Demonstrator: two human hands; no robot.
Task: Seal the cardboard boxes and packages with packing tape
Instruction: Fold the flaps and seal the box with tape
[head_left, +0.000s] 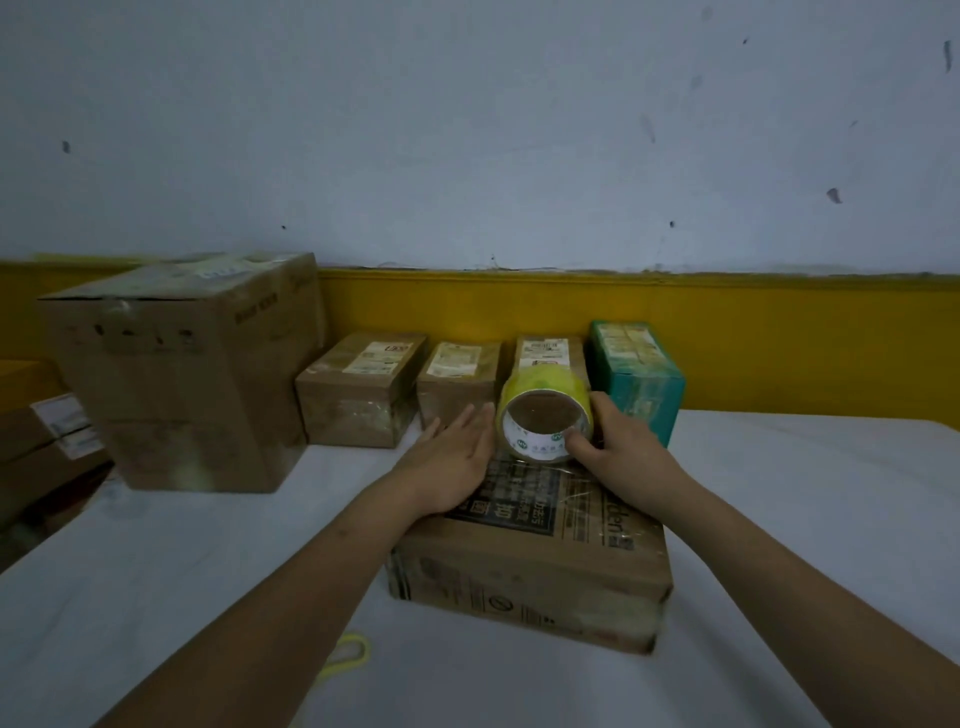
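Right now the right hand (618, 441) grips the yellow-green packing tape roll (543, 415), fingers curled round its rim. The roll stands on edge at the far end of the printed cardboard box (530, 577). The left hand (457, 457) lies flat, fingers straight, palm down on the box top just beside the roll, probably steadying the box so the tape lays straight. Glossy film shows on the top by the roll, so a strip looks mid-lay. The box sits on the white-covered bench (779, 519). Behind it: small labelled parcels (358, 389), green box (641, 374), big carton (182, 374) at left; sealed or not, cannot tell. A yellow scissors handle (348, 654) lies near the front, handy for cutting.
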